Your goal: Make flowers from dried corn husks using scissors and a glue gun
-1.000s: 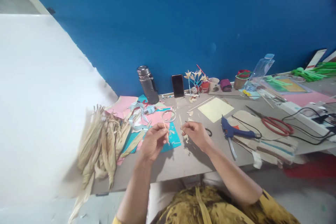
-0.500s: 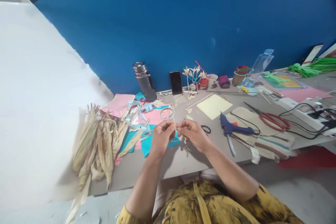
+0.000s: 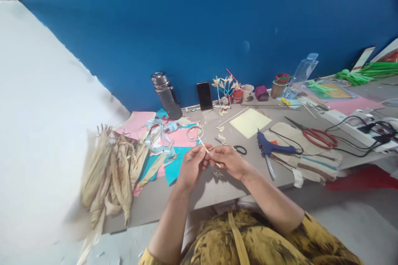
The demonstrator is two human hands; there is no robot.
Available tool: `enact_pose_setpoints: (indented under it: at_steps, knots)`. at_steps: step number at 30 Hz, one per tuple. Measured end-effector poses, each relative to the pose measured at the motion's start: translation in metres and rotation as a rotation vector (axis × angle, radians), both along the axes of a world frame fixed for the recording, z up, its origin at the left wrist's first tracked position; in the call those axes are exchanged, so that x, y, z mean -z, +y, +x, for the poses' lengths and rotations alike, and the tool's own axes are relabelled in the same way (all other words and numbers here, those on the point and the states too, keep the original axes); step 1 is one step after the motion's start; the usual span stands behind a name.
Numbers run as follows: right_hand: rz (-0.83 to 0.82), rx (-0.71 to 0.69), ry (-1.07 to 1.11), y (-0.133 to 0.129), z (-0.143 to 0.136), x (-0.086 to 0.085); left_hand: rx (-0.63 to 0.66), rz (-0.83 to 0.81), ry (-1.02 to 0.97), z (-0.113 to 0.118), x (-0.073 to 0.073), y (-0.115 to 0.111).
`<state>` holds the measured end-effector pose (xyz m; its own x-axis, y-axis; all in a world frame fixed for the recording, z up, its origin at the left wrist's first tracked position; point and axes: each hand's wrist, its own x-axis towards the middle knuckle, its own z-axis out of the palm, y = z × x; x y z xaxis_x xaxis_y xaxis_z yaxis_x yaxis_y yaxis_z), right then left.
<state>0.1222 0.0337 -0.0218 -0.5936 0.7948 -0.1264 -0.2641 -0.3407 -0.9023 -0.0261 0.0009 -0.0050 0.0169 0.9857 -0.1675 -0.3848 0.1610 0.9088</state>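
Note:
Between my two hands is a thin, pale strip of what looks like dried husk (image 3: 203, 145), slanting up and to the left. My left hand (image 3: 193, 163) is closed, pinching it with thumb and fingertips. My right hand (image 3: 230, 160) is also closed on the strip, fingertips touching those of the left. Just beyond them lies a roll of tape (image 3: 195, 133) on pink and blue paper. Scissors with black handles (image 3: 240, 150) rest behind my right hand. Small husk scraps (image 3: 218, 174) lie on the table below my fingers.
Dried corn husks (image 3: 108, 174) are heaped on the left. A thermos (image 3: 168, 97), a phone (image 3: 204, 96) and small husk flowers (image 3: 226, 85) stand along the wall. At right lie a blue glue gun (image 3: 273, 147), red-handled scissors (image 3: 320, 137), a glove (image 3: 311, 159) and a power strip (image 3: 351, 128).
The pale strip now points up and away from my fingers, where before a curled end hung below. My hands have lowered slightly. The view has shifted a little to the right.

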Motion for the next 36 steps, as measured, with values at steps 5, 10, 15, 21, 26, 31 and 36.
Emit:
enact_pose_setpoints:
  at_steps: [5,10,15,21,26,31,36]
  knots:
    - [0.053,-0.032,-0.013,-0.003,0.002,0.0,0.023,0.01,0.027,0.0,0.0,0.0]
    - [0.23,-0.007,-0.165,-0.005,0.005,-0.004,0.028,0.006,0.041,-0.002,0.002,-0.001]
    - [0.292,-0.035,-0.3,-0.006,0.008,-0.007,0.024,0.018,0.173,-0.006,0.008,-0.002]
    - [0.3,-0.044,-0.263,-0.008,0.009,-0.008,0.009,-0.001,0.09,-0.004,0.007,-0.002]
    - [0.27,0.038,-0.278,-0.01,0.008,-0.003,-0.057,-0.017,0.049,0.0,0.002,-0.004]
    - [0.231,-0.033,-0.209,-0.012,0.01,0.0,-0.039,-0.001,0.044,0.003,0.001,-0.007]
    - [0.22,-0.054,-0.173,-0.013,0.009,0.001,-0.029,-0.015,0.002,0.005,0.002,-0.008]
